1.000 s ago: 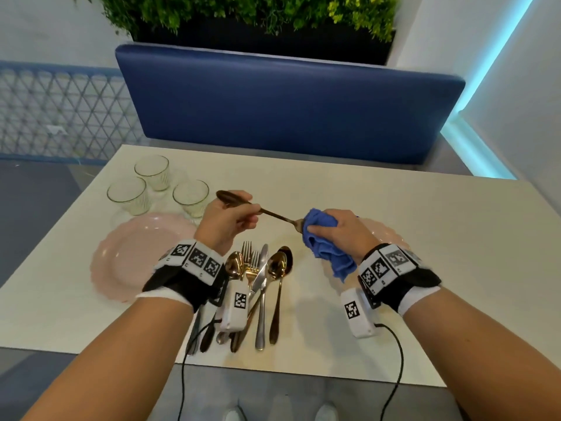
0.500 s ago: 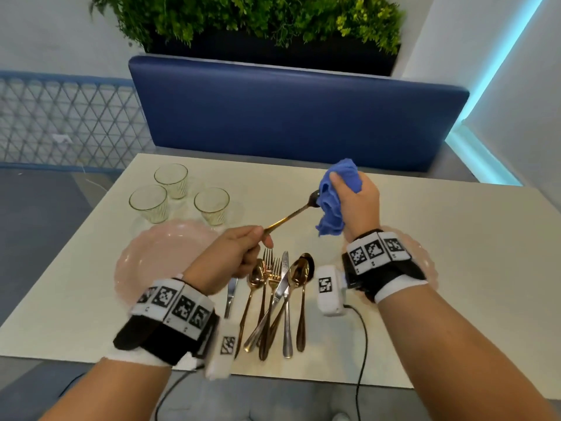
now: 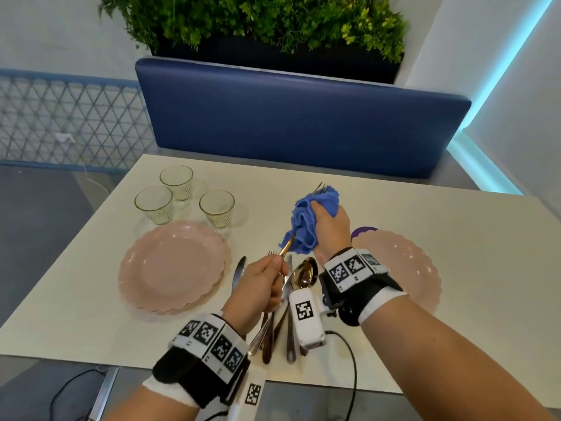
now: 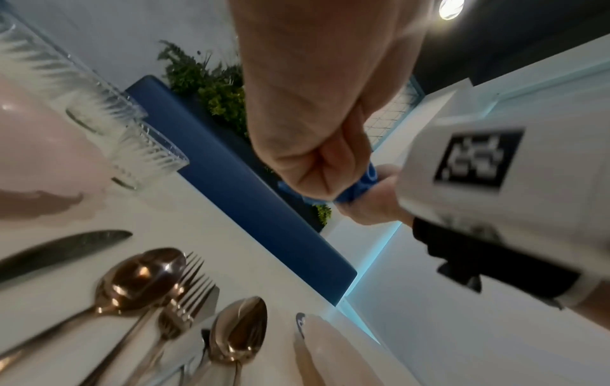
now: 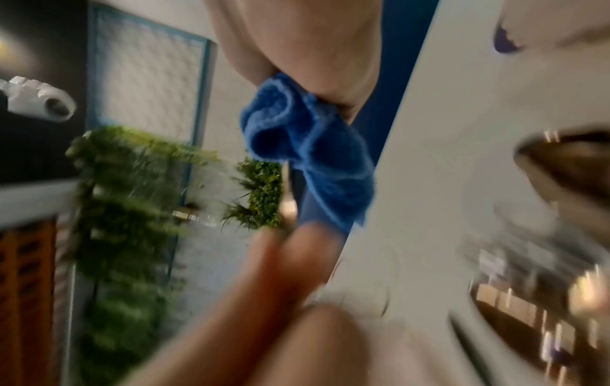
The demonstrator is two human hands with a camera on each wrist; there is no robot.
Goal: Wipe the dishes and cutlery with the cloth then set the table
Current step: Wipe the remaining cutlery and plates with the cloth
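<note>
My left hand (image 3: 261,281) pinches the end of a gold-handled utensil (image 3: 287,248) just above the cutlery pile. The utensil points up and away into a blue cloth (image 3: 303,226). My right hand (image 3: 331,226) grips the cloth, wrapped around the utensil's shaft. What looks like tines pokes out above the cloth. In the left wrist view the left hand (image 4: 317,162) is curled, with the cloth (image 4: 356,188) just beyond it. The blurred right wrist view shows the cloth (image 5: 307,156) hanging from the right hand (image 5: 297,47).
Spoons (image 3: 303,275), forks and a knife (image 3: 238,271) lie in a pile near the white table's (image 3: 455,214) front edge. One pink plate (image 3: 173,265) sits to their left, another (image 3: 403,262) to their right. Three glasses (image 3: 153,203) stand behind the left plate. A blue bench (image 3: 303,117) faces me.
The utensil swung from level to pointing up and away. The right hand slid the cloth over it, so it now covers the head and most of the shaft. The left hand dropped closer to the pile.
</note>
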